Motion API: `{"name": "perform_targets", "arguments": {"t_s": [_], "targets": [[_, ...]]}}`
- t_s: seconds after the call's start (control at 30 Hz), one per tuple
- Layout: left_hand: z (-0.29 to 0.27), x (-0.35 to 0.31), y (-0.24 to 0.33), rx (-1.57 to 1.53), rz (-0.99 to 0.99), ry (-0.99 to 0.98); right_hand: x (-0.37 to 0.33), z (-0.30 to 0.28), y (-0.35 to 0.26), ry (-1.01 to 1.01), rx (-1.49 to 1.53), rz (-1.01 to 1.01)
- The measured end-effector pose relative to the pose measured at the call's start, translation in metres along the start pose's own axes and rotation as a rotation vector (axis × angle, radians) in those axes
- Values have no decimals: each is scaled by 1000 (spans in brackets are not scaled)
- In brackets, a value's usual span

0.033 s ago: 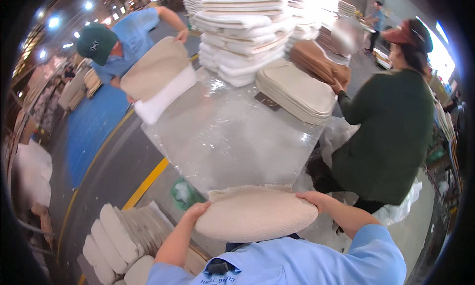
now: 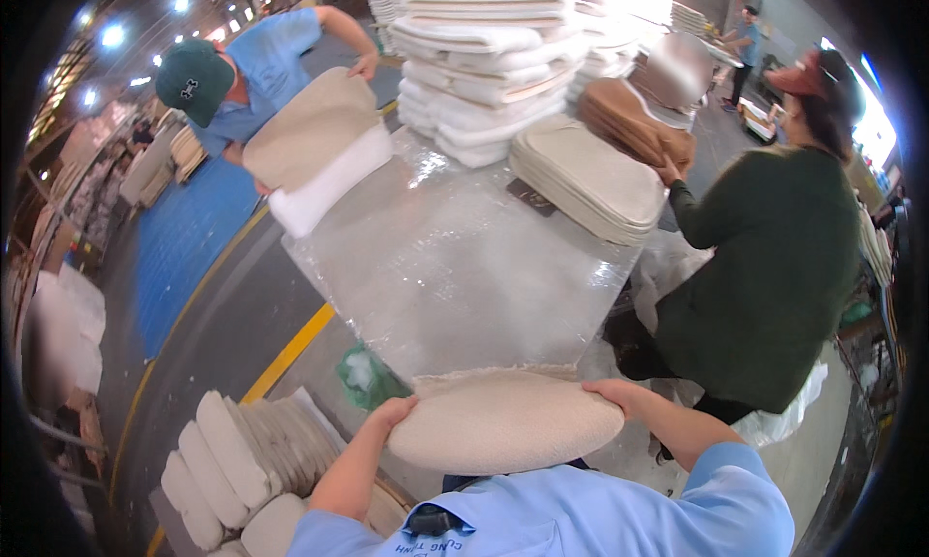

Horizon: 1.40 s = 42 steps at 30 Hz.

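I hold a cream fleecy mat (image 2: pixel 505 421) in front of my body, at the near edge of the plastic-covered table (image 2: pixel 464 276). My left hand (image 2: pixel 395 410) grips its left end, fingers closed, with the fingertips hidden behind the cloth. At the opposite end my right hand (image 2: pixel 610 394) is closed on the same mat. The mat's near side bulges toward me in a rounded curve, and its far edge looks rough along the table edge.
A tall white mat stack (image 2: pixel 484 73) stands at the table's far side, with a beige stack (image 2: pixel 585 184) and brown mats (image 2: pixel 629 121) to its right. A co-worker in blue (image 2: pixel 276 68) handles a beige-and-white piece; another in dark green (image 2: pixel 764 267) touches the brown mats. More folded mats (image 2: pixel 242 460) lie lower left.
The view has shifted slightly, so the table and the people appear a little farther right. Both my hands still grip the mat.
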<state>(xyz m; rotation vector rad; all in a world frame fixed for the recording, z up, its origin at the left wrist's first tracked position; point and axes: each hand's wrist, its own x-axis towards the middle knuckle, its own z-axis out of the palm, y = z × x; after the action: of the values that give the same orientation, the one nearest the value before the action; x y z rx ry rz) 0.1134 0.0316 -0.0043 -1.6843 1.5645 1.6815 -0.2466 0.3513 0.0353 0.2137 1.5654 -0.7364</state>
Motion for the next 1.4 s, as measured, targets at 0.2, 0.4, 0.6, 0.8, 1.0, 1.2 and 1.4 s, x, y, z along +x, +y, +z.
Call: {"name": "perform_targets", "arguments": {"t_s": [0.2,0.4,0.6,0.8,1.0,1.2,1.4], "targets": [[-3,19,-35,184,9,51,48,1,3,88,-186,25],[-12,21,-17,344,163,28,93,-10,-8,78,-332,-51],[17,-19,-27,-921,144,-174,75,-23,26,-136,60,16],[117,-53,-68,-1295,444,-385,39,5,96,-412,464,17],[135,-56,8,-1256,559,-403,40,33,82,-555,497,-188],[61,-60,86,-814,621,-376,23,141,58,-661,489,-366],[7,-67,87,-444,380,-612,-4,155,40,-329,60,-596]]}}
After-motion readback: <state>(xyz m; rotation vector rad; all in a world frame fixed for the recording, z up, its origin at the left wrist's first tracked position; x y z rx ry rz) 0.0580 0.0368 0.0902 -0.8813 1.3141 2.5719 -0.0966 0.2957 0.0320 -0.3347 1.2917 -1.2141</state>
